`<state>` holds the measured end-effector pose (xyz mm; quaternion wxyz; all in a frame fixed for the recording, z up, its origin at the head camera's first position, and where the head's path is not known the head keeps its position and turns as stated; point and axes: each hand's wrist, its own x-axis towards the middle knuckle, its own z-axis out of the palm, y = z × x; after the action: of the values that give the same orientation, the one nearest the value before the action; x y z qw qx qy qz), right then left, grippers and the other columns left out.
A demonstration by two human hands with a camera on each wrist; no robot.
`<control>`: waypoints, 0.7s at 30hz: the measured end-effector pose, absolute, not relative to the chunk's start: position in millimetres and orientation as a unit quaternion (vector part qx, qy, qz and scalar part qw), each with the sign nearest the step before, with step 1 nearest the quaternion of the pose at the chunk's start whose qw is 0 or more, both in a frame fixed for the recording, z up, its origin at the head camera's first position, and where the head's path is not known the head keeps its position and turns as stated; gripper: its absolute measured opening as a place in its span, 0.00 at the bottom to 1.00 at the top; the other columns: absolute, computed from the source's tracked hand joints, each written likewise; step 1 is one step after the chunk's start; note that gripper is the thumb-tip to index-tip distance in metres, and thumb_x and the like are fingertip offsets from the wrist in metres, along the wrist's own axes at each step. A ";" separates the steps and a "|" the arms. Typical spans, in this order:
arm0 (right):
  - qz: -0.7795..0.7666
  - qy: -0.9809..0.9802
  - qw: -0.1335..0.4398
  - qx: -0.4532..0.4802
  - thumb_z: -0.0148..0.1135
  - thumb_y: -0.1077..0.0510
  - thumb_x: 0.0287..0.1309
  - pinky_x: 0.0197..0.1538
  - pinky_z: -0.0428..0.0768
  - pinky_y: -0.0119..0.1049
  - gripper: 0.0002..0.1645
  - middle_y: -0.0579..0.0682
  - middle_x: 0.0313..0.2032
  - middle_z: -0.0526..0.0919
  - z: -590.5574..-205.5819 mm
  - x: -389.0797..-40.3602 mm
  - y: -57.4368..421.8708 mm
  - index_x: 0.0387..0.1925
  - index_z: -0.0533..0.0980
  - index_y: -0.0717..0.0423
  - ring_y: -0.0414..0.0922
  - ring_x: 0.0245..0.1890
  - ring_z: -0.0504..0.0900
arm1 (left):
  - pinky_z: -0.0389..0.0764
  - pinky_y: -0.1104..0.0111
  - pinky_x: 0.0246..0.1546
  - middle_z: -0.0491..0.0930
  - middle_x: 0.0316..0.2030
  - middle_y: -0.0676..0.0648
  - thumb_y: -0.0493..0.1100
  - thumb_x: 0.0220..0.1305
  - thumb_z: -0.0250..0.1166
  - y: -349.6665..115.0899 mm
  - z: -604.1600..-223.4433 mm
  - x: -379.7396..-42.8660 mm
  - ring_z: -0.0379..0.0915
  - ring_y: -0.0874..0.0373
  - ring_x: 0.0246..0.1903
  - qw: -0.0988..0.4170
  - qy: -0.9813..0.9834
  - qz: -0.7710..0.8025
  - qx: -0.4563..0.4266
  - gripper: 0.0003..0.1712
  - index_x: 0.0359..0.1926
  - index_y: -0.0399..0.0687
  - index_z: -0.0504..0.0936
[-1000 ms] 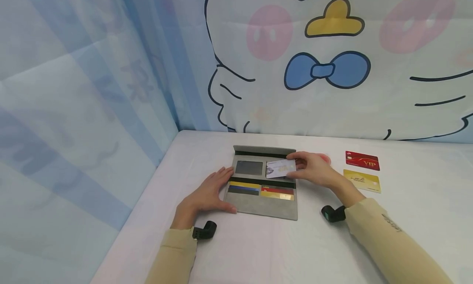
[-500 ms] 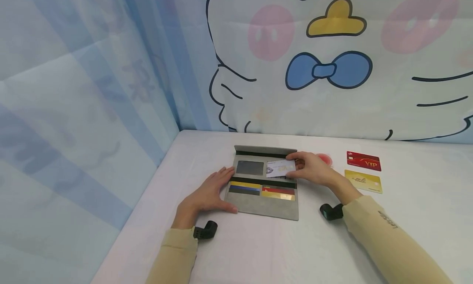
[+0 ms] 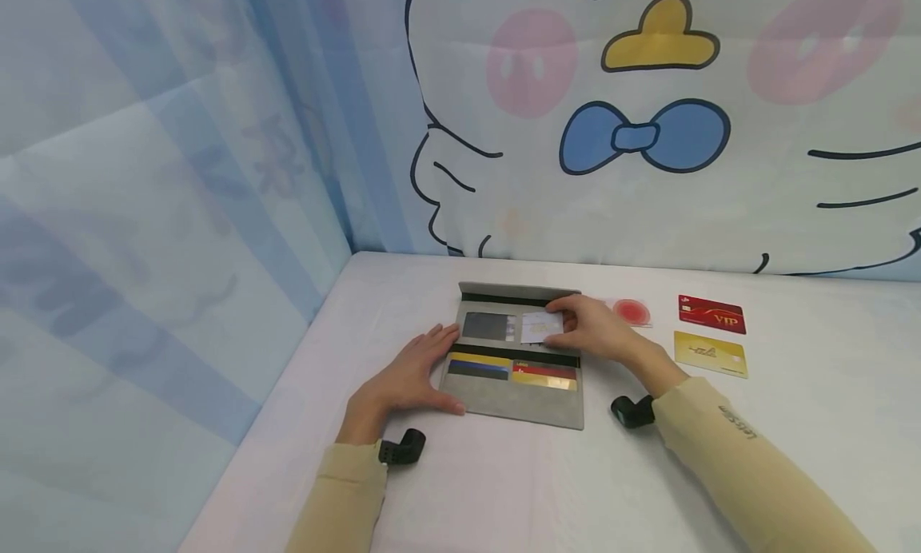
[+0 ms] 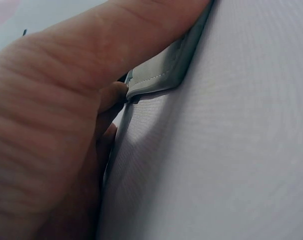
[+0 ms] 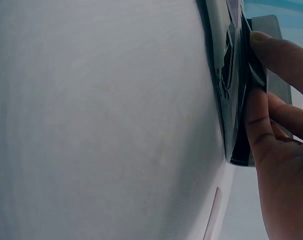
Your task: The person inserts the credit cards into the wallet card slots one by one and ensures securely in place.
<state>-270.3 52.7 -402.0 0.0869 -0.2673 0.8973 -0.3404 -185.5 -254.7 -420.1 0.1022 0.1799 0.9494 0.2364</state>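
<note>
A grey wallet (image 3: 532, 407) lies unfolded on the white table, its narrow far flap raised. My right hand (image 3: 590, 328) pinches a white card (image 3: 538, 328) between thumb and fingers at the card's right end. The card's left end is tucked behind the divider of the upper pocket, and a pale strip of it shows in the dark window (image 3: 484, 327). In the right wrist view the fingers (image 5: 261, 120) are close against the wallet's side (image 5: 219, 30). My left hand (image 3: 406, 377) rests at the wallet's left edge, thumb and fingers spread along it.
Yellow and dark-blue cards (image 3: 478, 367) and red and gold cards (image 3: 544, 375) fill the lower slots. To the right lie a red VIP card (image 3: 712, 314), a gold card (image 3: 711, 354) and a card with a red circle (image 3: 631, 312). A printed curtain (image 3: 532, 209) stands behind.
My right hand has moved left, sliding the white card further in, so its end now shows in the left window. More of the red-circle card is uncovered. The left hand stays in place.
</note>
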 end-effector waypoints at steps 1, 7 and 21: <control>-0.337 0.898 0.084 -0.269 0.73 0.54 0.47 0.36 0.75 0.36 0.33 0.51 0.34 0.75 -401.7 -270.0 51.8 0.52 0.73 0.65 0.46 0.34 0.72 | 0.38 0.63 0.68 0.44 0.72 0.54 0.70 0.36 0.72 -254.7 -420.0 -185.5 0.32 0.60 0.70 0.102 0.949 0.237 0.180 0.66 0.73 0.52 0.50; -0.314 0.899 0.062 -0.300 0.72 0.59 0.46 0.38 0.78 0.35 0.31 0.55 0.41 0.73 -402.3 -267.4 54.4 0.52 0.73 0.68 0.44 0.34 0.74 | 0.38 0.63 0.68 0.45 0.72 0.54 0.70 0.37 0.72 -255.3 -420.5 -185.6 0.32 0.60 0.70 0.098 0.948 0.238 0.186 0.66 0.73 0.52 0.50; -0.339 0.888 0.068 -0.302 0.71 0.59 0.48 0.47 0.79 0.43 0.29 0.54 0.43 0.76 -398.2 -263.0 60.8 0.52 0.73 0.65 0.47 0.40 0.77 | 0.40 0.60 0.68 0.45 0.72 0.54 0.69 0.36 0.72 -253.9 -420.2 -184.9 0.32 0.59 0.70 0.098 0.948 0.246 0.179 0.66 0.73 0.52 0.50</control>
<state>-263.0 60.8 -398.2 0.0683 -0.3017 0.8884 -0.3392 -184.9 -253.9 -420.2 0.0980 0.1786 0.9476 0.2460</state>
